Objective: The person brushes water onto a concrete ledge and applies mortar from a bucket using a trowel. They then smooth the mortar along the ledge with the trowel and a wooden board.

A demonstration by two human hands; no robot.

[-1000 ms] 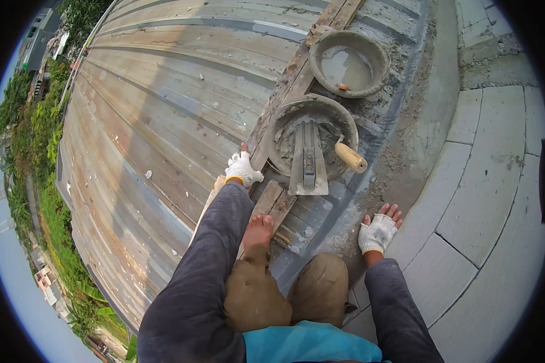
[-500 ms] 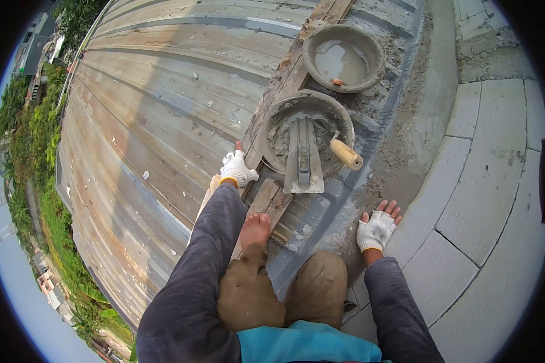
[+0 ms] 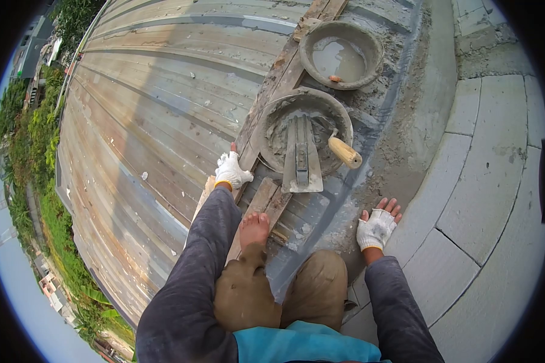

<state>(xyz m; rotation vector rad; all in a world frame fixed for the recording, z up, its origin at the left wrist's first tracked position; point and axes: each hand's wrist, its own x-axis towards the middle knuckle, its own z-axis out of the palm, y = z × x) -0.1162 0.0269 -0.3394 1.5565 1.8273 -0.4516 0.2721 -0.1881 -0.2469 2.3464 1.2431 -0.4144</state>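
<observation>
Roof sheets [image 3: 163, 91] of ribbed metal fill the left and top of the view and slope away. Grey stone slabs [image 3: 490, 181] lie on the right side. A long wooden plank [image 3: 266, 91] runs up the roof, and a shorter board [image 3: 266, 202] lies near its low end. One bare foot [image 3: 254, 228] rests on the short board.

Two round pans sit on the plank. The near pan [image 3: 266, 130] holds wet grey cement. A flat trowel [image 3: 301, 160] lies across it with its blade sticking out over the near rim. A tool with a wooden handle [image 3: 344, 151] leans on the right rim. The far pan [image 3: 369, 51] holds grey water.

The left hand [image 3: 231, 171] wears a white glove. It rests on the plank, just beside the near pan, with one finger pointing up the plank. It holds nothing that can be seen.

The right hand [image 3: 376, 227] also wears a white glove with bare fingertips. It lies flat, fingers spread apart, on the dusty edge where roof meets slabs. It holds nothing.
</observation>
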